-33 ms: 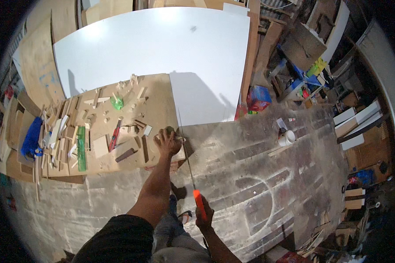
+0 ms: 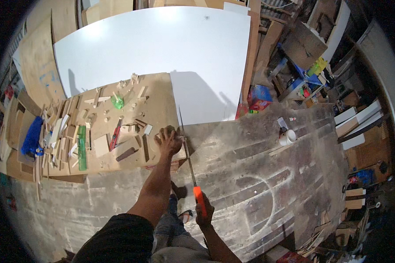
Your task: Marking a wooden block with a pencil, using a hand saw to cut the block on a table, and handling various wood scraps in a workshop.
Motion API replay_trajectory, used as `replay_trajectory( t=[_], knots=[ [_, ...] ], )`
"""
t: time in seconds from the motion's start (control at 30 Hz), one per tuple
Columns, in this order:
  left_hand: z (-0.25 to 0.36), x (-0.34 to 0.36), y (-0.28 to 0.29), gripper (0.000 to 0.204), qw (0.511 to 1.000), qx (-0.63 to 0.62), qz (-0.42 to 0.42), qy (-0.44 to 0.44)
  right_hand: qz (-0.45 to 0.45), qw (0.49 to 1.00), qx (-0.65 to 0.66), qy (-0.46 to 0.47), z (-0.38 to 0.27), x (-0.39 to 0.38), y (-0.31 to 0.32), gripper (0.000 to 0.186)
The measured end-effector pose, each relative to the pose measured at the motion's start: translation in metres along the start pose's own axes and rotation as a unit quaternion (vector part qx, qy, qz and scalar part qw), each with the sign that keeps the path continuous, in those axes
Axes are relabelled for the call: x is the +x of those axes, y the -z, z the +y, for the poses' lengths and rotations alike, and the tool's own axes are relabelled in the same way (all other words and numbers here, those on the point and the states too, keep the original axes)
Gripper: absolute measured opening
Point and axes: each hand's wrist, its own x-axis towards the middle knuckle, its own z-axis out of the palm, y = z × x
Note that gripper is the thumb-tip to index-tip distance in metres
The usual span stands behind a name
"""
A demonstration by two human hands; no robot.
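Clearly, in the head view, the right hand has its fingers closed round an orange-handled steel handsaw — its thin blade runs forward from them, passing just right of the left hand. Those left fingers spread over a small pale wooden piece; whether they grip it, I cannot tell. Left of them, a red-and-black hand tool lies on the tan wooden tabletop.

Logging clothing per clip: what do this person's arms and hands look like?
A loose, dark sleeve ends above the bare left forearm. The left hand and right hand wear no gloves. The right forearm looks bare too; its sleeve cannot be made out.
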Motion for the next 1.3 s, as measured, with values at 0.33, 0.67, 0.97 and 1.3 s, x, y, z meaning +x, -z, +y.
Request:
replay_trajectory(
  t=[0.33, 0.67, 0.97, 1.3],
  knots=[
    [-0.006, 0.005, -0.004, 0.077, 1.0, -0.007, -0.022, -0.001, -0.024, 0.996, 0.027, -0.086, 0.009, 0.002, -0.005, 0.059],
    [-0.01, -0.002, -0.01, 0.074, 1.0, 0.007, 0.017, -0.011, 0.007, 1.0, -0.012, -0.014, -0.001, -0.026, 0.004, 0.058],
    [-0.013, 0.003, -0.024, 0.07, 0.997, -0.001, 0.068, -0.021, 0.002, 0.995, -0.089, 0.041, 0.016, 0.023, -0.026, 0.046],
    [-0.02, 0.002, -0.046, 0.064, 0.987, 0.013, 0.149, -0.055, 0.001, 0.999, -0.052, 0.015, -0.019, 0.064, -0.038, 0.044]
  ],
)
